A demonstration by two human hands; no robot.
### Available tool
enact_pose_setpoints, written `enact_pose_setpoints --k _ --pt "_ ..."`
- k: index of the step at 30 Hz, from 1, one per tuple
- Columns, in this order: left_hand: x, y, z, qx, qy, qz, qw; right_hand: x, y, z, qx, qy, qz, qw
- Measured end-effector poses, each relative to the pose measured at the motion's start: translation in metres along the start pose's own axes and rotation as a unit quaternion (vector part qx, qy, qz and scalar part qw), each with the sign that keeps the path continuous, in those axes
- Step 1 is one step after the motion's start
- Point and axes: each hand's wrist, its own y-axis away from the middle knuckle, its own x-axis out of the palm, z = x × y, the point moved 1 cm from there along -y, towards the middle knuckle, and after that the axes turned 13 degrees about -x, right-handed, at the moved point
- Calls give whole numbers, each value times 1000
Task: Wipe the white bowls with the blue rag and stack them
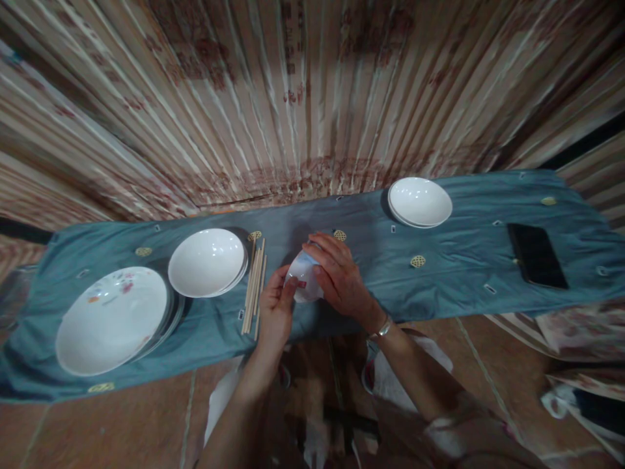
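Above tablecloth (pixel 463 280), left hand (pixel 275 309) and right hand (pixel 343 281) closed around white bowl (pixel 303 271)

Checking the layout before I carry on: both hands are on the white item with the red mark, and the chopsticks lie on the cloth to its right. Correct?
Not quite: the chopsticks lie to the left of the white item, as the head view shows. The rest holds: left hand and right hand are on it, chopsticks on the cloth.
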Motion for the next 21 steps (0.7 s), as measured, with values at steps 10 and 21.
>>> enact_pose_setpoints --k 10,21 --pt "-2 -4 3 -3 17 -1 1000 5 7 -29 161 -143 -89 972" --pt "-3 -5 3 -8 36 -17 999 29 28 -51 320 -224 -176 904"
